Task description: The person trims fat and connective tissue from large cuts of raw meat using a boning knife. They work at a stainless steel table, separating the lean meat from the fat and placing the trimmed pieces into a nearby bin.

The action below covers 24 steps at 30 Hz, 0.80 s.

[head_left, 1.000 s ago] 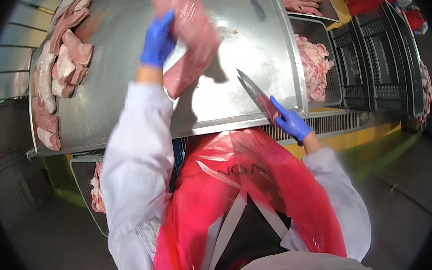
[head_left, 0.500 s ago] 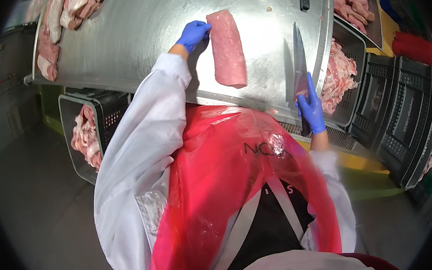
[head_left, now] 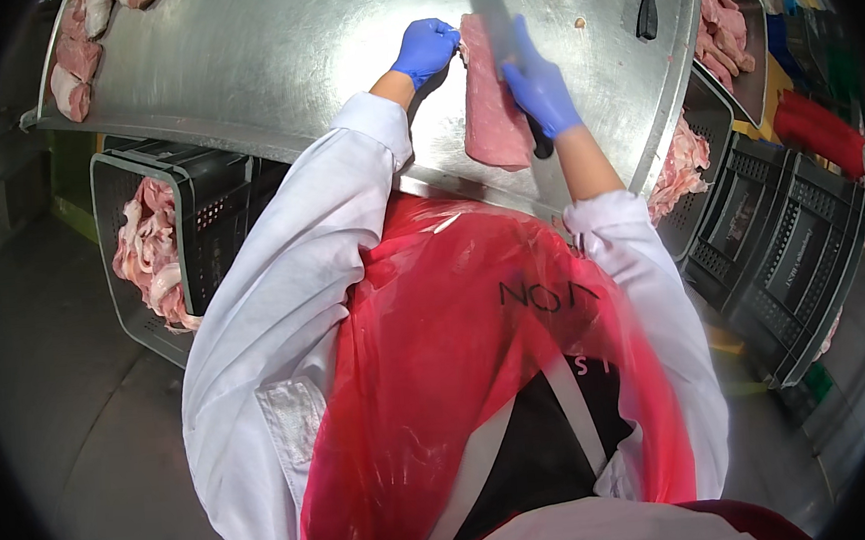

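While the meat slab is laid lengthwise by the near edge of the desk, right of that edge's middle, its left side is gripped close to the far end by the left hand, fingers curled in. A knife is grasped at the handle by the right hand, index finger extended forward; the blade is pointed toward the far edge, motion-blurred, and seen over the slab's far right part. Whether the meat is touched by it cannot be told. Near the desk's right edge a black-handled tool is set down; a small scrap is seen between it and the slab. Meat pieces are lined along the left edge, by the near left corner. Below the near edge, toward the left, trimmings are held in a grey crate. Past the right edge, meat cuts are piled in a tray and black crates are placed. A red apron is worn.
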Each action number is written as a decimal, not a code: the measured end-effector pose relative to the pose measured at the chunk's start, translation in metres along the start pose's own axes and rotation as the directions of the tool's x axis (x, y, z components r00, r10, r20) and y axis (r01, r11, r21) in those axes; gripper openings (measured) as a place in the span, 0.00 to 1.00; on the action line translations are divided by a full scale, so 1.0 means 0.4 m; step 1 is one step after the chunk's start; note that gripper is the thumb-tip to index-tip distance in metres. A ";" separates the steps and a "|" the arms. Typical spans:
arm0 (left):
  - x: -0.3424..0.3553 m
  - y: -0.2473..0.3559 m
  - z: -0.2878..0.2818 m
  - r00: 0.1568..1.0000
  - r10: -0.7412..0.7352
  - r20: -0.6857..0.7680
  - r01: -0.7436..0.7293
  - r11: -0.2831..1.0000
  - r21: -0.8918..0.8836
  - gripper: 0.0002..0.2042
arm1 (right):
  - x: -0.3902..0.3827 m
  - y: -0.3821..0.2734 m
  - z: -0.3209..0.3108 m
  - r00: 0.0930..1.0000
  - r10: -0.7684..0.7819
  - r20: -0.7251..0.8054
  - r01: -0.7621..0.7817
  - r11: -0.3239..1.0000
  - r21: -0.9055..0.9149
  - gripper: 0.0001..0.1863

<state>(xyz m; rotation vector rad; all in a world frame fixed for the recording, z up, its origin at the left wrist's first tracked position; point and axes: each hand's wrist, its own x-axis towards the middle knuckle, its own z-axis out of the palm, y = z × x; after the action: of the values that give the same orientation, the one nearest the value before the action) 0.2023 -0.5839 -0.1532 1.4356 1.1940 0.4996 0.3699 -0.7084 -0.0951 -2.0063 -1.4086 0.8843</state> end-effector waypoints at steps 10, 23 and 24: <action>-0.010 0.012 -0.034 0.996 0.078 -0.052 -0.081 0.995 -0.054 0.08 | -0.189 -0.114 -0.117 0.824 0.269 0.498 -0.187 0.960 -0.209 0.38; -0.755 0.082 -1.172 0.540 0.410 -0.735 -0.116 0.901 0.418 0.06 | -0.306 0.029 -0.170 0.961 0.217 0.170 -0.252 0.940 0.229 0.39; -0.866 -0.015 -1.277 0.612 0.392 -0.687 0.107 0.820 0.562 0.06 | -0.317 0.067 -0.182 0.973 0.192 0.127 -0.220 0.941 0.258 0.40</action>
<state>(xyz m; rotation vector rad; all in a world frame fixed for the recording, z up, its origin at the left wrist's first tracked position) -0.3638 -0.6395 0.0861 1.9082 2.0710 1.0422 0.4105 -0.8406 -0.0411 -1.9436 -1.0710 1.2149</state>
